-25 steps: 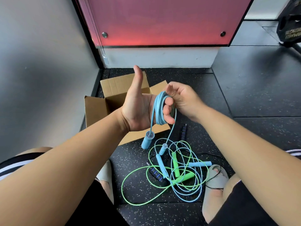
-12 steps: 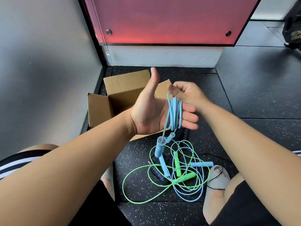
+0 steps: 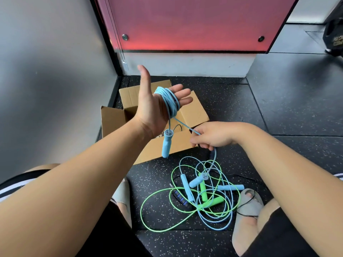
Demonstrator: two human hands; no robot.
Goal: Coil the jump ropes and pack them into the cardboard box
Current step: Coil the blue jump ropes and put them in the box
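Rope tangle (image 3: 203, 193) on floor in front of cardboard box (image 3: 194, 112). Right hand (image 3: 213, 135) at box's front edge, grip pinching a strand of the blue jump rope (image 3: 169, 101). Left hand (image 3: 154, 108) above box, grip released, fingers straight, coil wound round them. One handle (image 3: 166, 145) dangles over box front.

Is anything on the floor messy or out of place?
Yes. The green rope, a blue rope and a black rope lie tangled in one heap on the floor, cords crossing. A thin black cord loops over the right sandal. Nothing looks broken.
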